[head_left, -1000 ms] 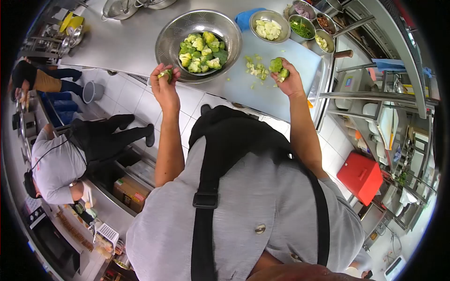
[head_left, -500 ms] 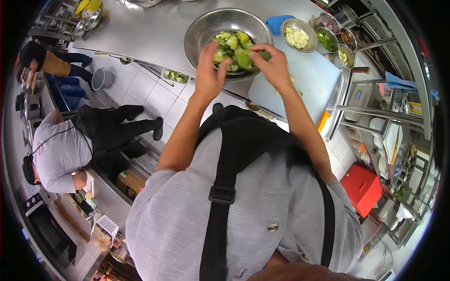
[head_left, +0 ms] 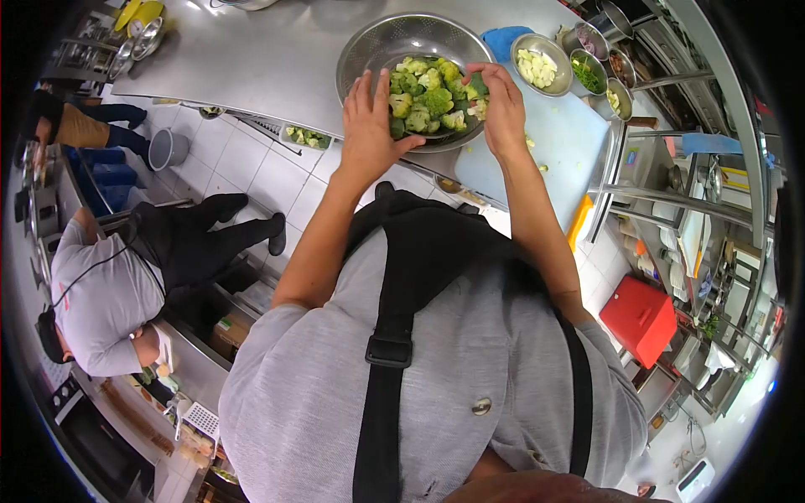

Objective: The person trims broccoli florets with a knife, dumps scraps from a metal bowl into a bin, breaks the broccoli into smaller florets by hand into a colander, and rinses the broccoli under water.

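A metal colander point(head_left: 360, 54) with perforated walls holds a pile of broccoli florets point(head_left: 436, 101). Over its near left rim lies my left hand point(head_left: 366, 127), fingers spread and nothing in it. My right hand point(head_left: 503, 109) is at the colander's right rim, thumb and fingers apart and curved beside the outermost florets; no floret is plainly gripped. To the right, a pale cutting board point(head_left: 570, 151) carries a few small green scraps, and my right wrist is above its left part.
Beyond the board stand a bowl of pale slices point(head_left: 537, 67), a cup of chopped greens point(head_left: 585, 74) and a blue cloth point(head_left: 506, 40). A knife handle point(head_left: 642, 122) juts at the board's right. A co-worker point(head_left: 105, 293) stands at the left counter; a red bin point(head_left: 639, 320) is at right.
Both hands have come from either side to the colander. The florets they held are no longer in them. Most scraps have gone from the board. My left hand has since spread flatter.
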Available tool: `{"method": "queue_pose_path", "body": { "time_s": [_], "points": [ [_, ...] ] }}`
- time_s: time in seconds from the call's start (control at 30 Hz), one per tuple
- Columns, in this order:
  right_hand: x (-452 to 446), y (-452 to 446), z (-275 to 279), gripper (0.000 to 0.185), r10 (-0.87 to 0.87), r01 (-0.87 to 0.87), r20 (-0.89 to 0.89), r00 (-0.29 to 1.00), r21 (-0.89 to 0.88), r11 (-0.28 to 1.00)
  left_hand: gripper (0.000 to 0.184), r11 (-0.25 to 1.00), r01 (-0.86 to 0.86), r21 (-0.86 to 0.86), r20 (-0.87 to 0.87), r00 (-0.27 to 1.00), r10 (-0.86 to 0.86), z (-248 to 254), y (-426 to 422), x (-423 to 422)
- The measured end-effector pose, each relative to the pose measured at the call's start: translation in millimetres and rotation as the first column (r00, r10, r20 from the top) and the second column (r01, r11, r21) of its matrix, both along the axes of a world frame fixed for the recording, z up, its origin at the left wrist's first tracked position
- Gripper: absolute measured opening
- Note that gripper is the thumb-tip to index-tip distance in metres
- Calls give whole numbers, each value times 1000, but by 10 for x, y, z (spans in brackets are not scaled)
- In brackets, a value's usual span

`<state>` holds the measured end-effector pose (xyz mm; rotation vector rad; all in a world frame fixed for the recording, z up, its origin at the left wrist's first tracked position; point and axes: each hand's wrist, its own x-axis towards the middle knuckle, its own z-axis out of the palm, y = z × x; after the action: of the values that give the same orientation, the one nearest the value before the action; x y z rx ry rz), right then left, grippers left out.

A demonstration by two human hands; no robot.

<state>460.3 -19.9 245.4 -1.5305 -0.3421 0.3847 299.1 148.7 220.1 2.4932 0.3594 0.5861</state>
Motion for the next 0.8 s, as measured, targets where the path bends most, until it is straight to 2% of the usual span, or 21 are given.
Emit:
{"method": "queue_pose_path", "body": {
  "time_s": [0.1, 0.2, 0.3, 0.4, 0.5, 0.6, 0.7, 0.8],
  "points": [
    [-100, 43, -26, 31, -80, 99, 167, 983, -108, 989, 98, 994, 40, -104, -68, 997, -48, 68, 125, -102],
    [-235, 86, -298, 33, 53, 140, 584, 810, -281, 949, 64, 995, 64, -72, -130, 989, -73, 62, 200, -126],
    [-375, 1, -370, 43, 134, 60, 514, 847, -344, 937, 44, 994, 74, -84, -125, 989, -85, 9, 236, -102],
    [-382, -127, -394, 60, 178, 59, 520, 835, -407, 912, 35, 957, 57, -284, 13, 998, -55, -70, 247, -94],
    [-397, -180, -365, 76, 220, 19, 513, 830, -419, 908, 35, 947, 67, -314, 147, 989, -21, -64, 153, -31],
    [-410, -234, -282, 83, 250, -5, 515, 820, -430, 903, 35, 910, 79, -408, 202, 979, 5, -41, -1, 51],
    [-396, -405, -250, 82, 233, -5, 408, 883, -488, 873, 36, 938, 95, -333, 189, 981, -33, -180, -32, 57],
    [-301, -610, -298, 74, 253, 38, 520, 816, -485, 874, 40, 954, 43, -298, 80, 997, -20, -170, -65, 6]
  ]
}}
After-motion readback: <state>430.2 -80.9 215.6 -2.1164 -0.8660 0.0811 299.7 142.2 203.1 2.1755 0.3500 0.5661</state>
